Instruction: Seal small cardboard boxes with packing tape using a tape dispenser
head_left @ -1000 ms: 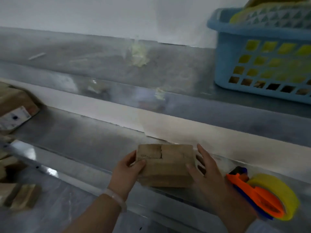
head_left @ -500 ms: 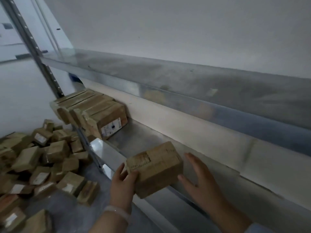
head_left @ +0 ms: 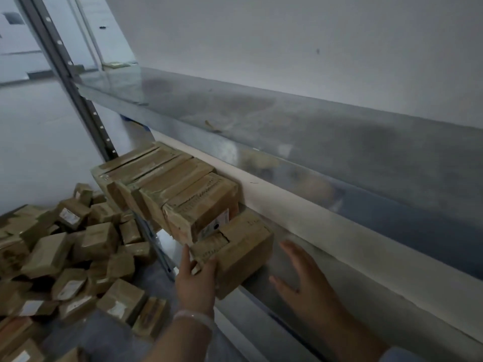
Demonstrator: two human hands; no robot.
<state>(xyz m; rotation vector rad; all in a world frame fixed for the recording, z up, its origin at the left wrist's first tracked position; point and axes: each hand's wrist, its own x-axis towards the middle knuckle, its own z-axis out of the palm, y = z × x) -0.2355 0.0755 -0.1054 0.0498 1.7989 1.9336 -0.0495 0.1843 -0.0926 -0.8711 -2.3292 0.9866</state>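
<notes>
Left hand (head_left: 194,280) grips the small cardboard box (head_left: 240,246) at its near-left end, thumb on top and fingers wrapped round the corner. White bracelet (head_left: 194,318) on that wrist.

Right hand (head_left: 303,280) is wide open with fingers spread and holds nothing. It sits just right of the box, over the lower shelf (head_left: 366,309), and is not touching the box.

The box is at the front edge of the lower shelf and angled, its far end right up against the row of taped boxes (head_left: 170,184). Can't tell if it rests fully on the shelf or is partly lifted. Top flaps are closed, with a jagged seam visible across the top. The near end carries some print, too blurred to read.

Row of taped boxes – several side by side on the left part of the same shelf. The nearest one shows a white label on its end face.

Upper shelf (head_left: 313,131) is grey metal and runs diagonally across the view, with a white wall (head_left: 261,35) behind it. A perforated metal upright (head_left: 75,92) stands at the left end of the rack.

Floor at lower left – a loose pile of small boxes (head_left: 65,257), many with white labels, lying at all angles.

Light blue sleeve (head_left: 400,355) at the right wrist, bottom edge.
</notes>
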